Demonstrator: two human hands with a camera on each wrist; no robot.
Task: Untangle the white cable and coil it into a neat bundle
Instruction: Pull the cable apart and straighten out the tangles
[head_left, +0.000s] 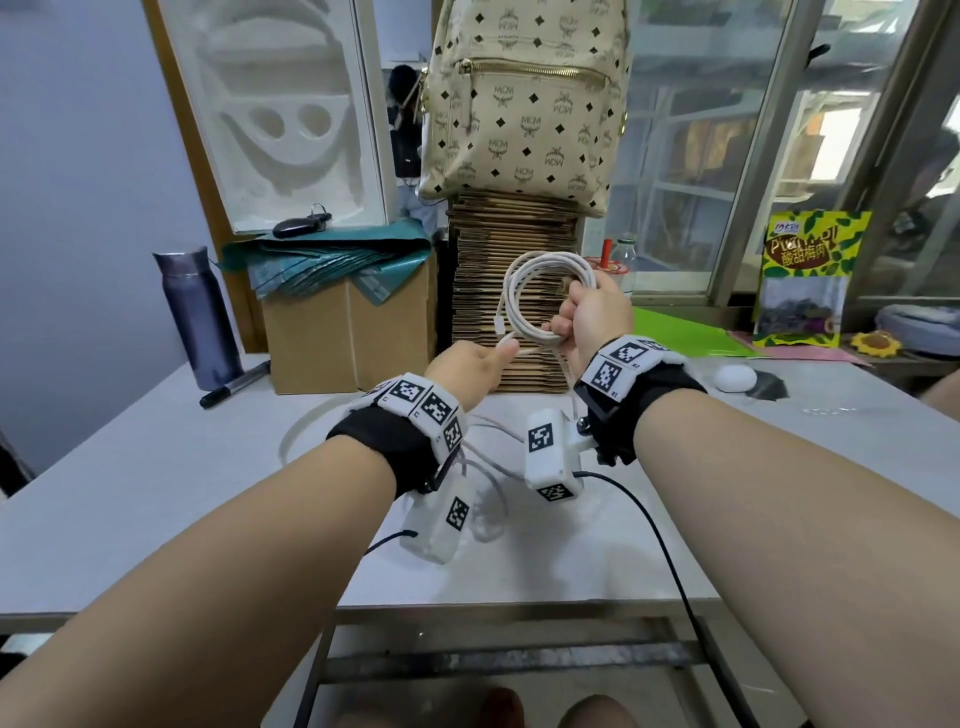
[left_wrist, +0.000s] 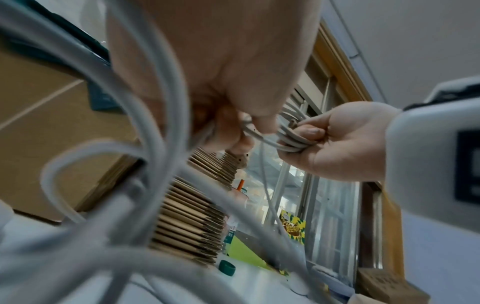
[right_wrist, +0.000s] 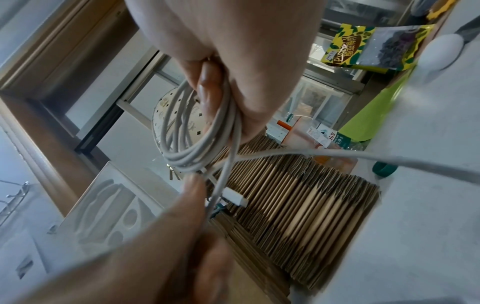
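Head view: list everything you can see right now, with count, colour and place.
cable: one, white, part coiled above the table, rest loose below
table: one, pale grey, foreground
backpack: one, cream, on cardboard stack
cardboard stack: one, brown, behind hands
box: one, brown, left of stack
flask: one, purple-grey, left
marker: one, black, beside flask
snack bag: one, yellow-green, right
right hand: grips coil
left hand: pinches loose strand
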